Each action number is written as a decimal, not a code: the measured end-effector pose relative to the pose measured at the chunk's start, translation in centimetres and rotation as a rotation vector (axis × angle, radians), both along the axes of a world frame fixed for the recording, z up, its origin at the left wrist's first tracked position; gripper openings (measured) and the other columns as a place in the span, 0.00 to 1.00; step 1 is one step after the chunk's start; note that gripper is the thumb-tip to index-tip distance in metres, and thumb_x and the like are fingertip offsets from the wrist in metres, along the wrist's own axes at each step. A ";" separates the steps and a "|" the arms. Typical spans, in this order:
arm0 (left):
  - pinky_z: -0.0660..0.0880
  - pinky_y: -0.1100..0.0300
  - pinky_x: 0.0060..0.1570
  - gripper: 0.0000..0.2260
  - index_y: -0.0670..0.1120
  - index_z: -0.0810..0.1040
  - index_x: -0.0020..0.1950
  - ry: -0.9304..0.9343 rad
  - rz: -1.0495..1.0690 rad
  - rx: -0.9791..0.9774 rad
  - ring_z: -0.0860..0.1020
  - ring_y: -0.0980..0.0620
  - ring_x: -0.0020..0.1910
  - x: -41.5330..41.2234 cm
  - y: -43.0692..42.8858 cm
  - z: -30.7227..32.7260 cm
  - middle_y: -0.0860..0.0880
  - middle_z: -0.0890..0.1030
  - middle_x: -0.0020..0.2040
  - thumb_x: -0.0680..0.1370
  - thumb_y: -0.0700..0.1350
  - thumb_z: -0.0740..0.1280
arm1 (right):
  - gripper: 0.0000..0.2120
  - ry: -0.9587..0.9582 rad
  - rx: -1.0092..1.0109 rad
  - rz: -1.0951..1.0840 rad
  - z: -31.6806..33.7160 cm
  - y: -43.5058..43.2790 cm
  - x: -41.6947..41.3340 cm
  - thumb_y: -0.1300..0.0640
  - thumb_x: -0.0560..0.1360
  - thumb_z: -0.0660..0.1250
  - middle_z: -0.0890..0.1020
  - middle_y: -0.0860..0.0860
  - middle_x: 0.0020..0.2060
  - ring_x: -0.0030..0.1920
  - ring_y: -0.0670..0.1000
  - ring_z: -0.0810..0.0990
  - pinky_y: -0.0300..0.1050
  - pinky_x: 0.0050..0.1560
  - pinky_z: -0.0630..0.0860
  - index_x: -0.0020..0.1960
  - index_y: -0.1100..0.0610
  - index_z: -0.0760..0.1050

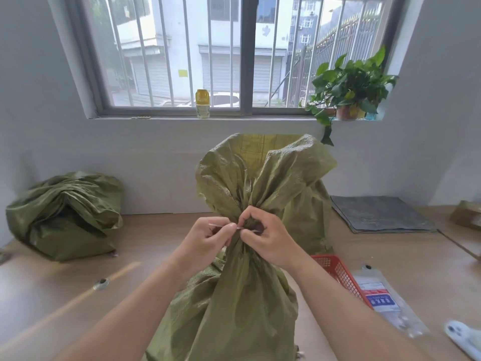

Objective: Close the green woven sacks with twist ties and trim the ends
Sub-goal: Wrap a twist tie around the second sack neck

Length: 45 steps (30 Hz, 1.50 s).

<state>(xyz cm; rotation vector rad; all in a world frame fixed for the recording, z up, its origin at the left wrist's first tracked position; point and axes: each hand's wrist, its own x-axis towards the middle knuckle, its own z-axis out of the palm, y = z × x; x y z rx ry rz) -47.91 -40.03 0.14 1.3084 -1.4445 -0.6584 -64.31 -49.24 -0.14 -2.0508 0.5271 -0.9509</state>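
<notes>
A green woven sack (242, 295) stands upright on the wooden table in front of me, its neck gathered and its open top (263, 168) flaring above. A thin pale twist tie (235, 226) runs across the gathered neck. My left hand (208, 241) pinches the tie's left end. My right hand (268, 238) pinches the other end against the neck. A second green sack (67, 212) lies crumpled at the far left of the table.
A red plastic basket (341, 274) sits just right of the sack, beside a clear packet (382, 298) with a blue label and a white tool (463, 337). A grey mat (380, 213) lies at the back right. A bottle (202, 104) and a potted plant (348, 89) stand on the windowsill.
</notes>
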 end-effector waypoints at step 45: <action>0.79 0.54 0.53 0.24 0.52 0.78 0.60 0.280 0.349 0.031 0.81 0.50 0.57 1.6 2.2 1.6 0.49 0.82 0.57 0.70 0.65 0.73 | 0.17 -0.269 0.149 -0.476 1.0 3.3 0.2 0.53 0.85 0.60 0.71 0.41 0.59 0.61 0.39 0.73 0.46 0.65 0.68 0.69 0.36 0.71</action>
